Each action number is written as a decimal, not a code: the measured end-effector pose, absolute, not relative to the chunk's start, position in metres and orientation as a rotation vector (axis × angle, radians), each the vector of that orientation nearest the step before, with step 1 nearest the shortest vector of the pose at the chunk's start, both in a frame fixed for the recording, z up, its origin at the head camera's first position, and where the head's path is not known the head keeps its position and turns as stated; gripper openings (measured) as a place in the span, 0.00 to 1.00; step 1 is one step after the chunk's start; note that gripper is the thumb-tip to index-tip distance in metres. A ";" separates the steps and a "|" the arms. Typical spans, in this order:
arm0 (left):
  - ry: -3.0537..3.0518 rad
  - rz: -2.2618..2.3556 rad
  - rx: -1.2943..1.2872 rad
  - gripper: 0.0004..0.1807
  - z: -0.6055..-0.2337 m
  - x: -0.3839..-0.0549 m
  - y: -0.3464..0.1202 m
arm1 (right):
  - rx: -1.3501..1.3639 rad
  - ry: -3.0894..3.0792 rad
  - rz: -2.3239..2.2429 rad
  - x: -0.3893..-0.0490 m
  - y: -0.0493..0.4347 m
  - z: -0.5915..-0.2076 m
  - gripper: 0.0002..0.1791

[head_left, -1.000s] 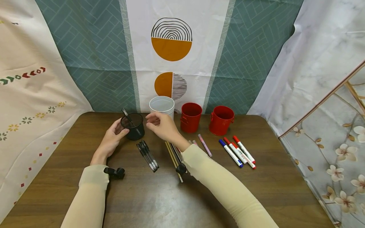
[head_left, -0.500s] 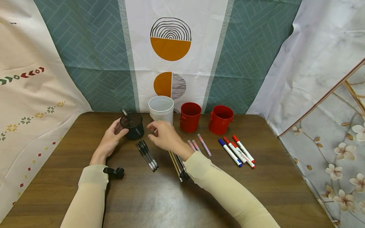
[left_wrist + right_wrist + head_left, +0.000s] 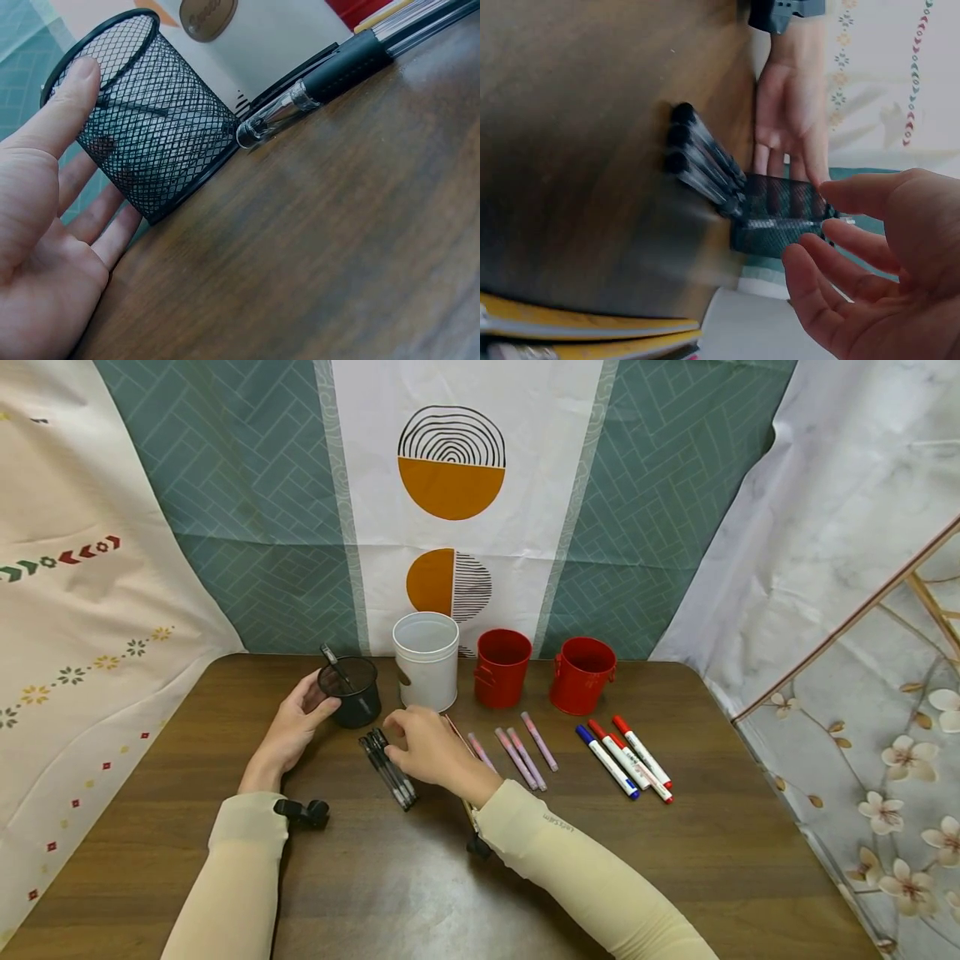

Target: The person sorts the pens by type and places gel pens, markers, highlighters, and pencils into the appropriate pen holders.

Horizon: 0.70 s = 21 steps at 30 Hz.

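My left hand (image 3: 288,731) holds the black mesh pen cup (image 3: 358,708) at the table's back left. In the left wrist view its thumb lies at the rim of the cup (image 3: 161,127), the fingers behind the mesh. One pen (image 3: 330,658) leans inside, its end sticking out over the rim. Several black-gripped gel pens (image 3: 388,770) lie side by side just in front of the cup. Over their right side hovers my right hand (image 3: 429,745); the right wrist view shows that hand (image 3: 877,262) with fingers loosely bent and nothing between them.
A white bucket (image 3: 438,681) and two red buckets (image 3: 501,681) stand right of the cup. Yellow pencils (image 3: 592,324) lie partly under my right forearm. Pink pens (image 3: 519,760) and red and blue markers (image 3: 626,758) lie farther right.
My right hand has come away from beside the cup, toward me and down to the gel pens, uncovering the white bucket. The left hand and cup have stayed put.
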<state>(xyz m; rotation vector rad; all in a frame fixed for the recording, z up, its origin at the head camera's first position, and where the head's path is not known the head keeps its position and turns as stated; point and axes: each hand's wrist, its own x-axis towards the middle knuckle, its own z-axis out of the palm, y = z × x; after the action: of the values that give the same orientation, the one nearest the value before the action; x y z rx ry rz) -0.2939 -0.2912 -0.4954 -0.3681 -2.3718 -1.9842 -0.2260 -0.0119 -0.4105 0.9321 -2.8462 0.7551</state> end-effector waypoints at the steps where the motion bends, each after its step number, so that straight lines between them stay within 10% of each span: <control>1: -2.371 -1.984 -0.368 0.39 -0.495 -0.294 -0.291 | 0.932 -2.852 0.739 -0.225 -0.013 -0.412 0.18; 21: -2.381 -2.011 -0.348 0.41 -0.496 -0.294 -0.292 | 0.915 -2.951 0.454 -0.212 -0.035 -0.433 0.14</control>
<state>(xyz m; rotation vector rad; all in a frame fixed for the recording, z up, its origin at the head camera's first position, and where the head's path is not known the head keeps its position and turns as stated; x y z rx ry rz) -0.2941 -0.2919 -0.4956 -0.3481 -2.3813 -2.0109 -0.2123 -0.0347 -0.4333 0.9155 -2.9505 0.4538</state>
